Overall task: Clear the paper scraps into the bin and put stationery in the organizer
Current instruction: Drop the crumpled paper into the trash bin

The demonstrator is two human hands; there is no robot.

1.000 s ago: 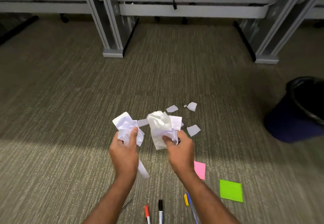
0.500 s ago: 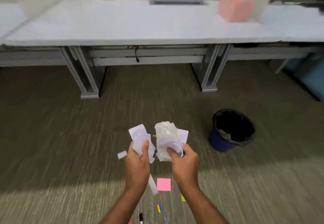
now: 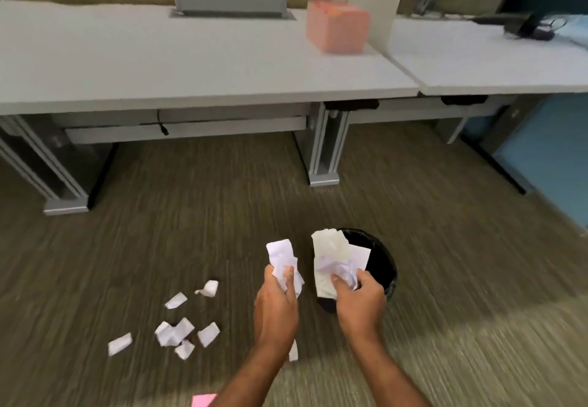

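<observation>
My left hand [image 3: 276, 306] grips a bunch of crumpled white paper scraps [image 3: 282, 258], held just left of the bin. My right hand [image 3: 359, 301] grips a bigger wad of white paper [image 3: 331, 257], held over the near left rim of the black-lined bin [image 3: 383, 263]. Several loose white scraps [image 3: 178, 331] lie on the carpet to the left of my hands. A pink organizer box [image 3: 338, 27] stands on the white desk. A pink sticky note [image 3: 203, 400] shows at the bottom edge. The pens are out of view.
A white desk [image 3: 191, 66] spans the back, with grey metal legs [image 3: 324, 148] reaching the carpet beyond the bin. A second desk [image 3: 496, 59] at the right carries cables and a monitor base. A blue panel [image 3: 547, 164] stands at far right.
The view has lifted and swung right; the bin, earlier off to the right, now lies directly under my right hand. Both hands keep their paper. The pens and green note have left the view.
</observation>
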